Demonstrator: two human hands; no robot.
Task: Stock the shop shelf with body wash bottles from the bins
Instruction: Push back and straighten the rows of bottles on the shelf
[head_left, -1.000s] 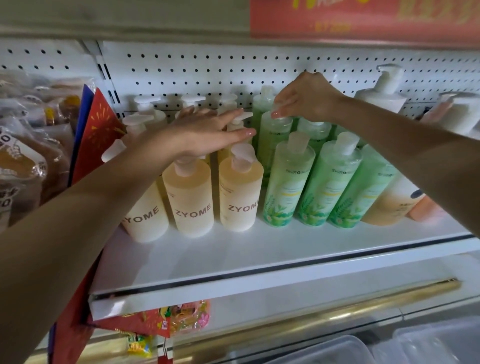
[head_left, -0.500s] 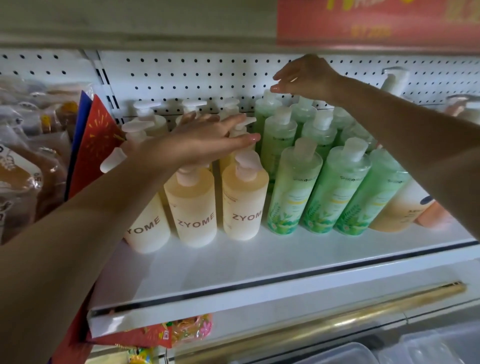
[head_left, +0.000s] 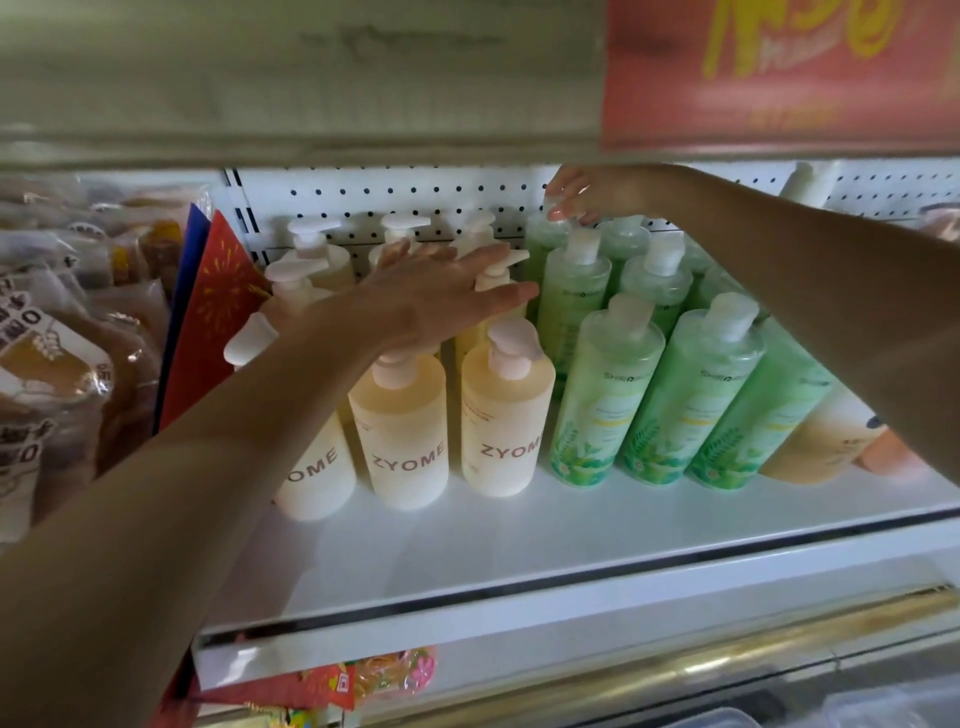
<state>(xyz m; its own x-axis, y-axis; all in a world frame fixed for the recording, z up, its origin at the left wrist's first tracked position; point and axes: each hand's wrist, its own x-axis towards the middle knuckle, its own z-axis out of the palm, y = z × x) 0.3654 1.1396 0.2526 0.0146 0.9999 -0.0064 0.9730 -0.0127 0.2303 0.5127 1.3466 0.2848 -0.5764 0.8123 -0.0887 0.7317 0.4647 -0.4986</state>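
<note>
Just the one head-worn wide-angle view here: faces forward and slightly down, close up on the white metal shelf (head_left: 519, 540) and its white pegboard back wall (head_left: 389, 195).

At least eight ZYOME bottles (head_left: 400, 431) line the shelf (head_left: 519, 540); at least eight green bottles (head_left: 605, 405) beside them; two orange bottles (head_left: 821, 441); one white bottle (head_left: 810, 182); one red card (head_left: 218, 322); two hands (head_left: 431, 296).
</note>
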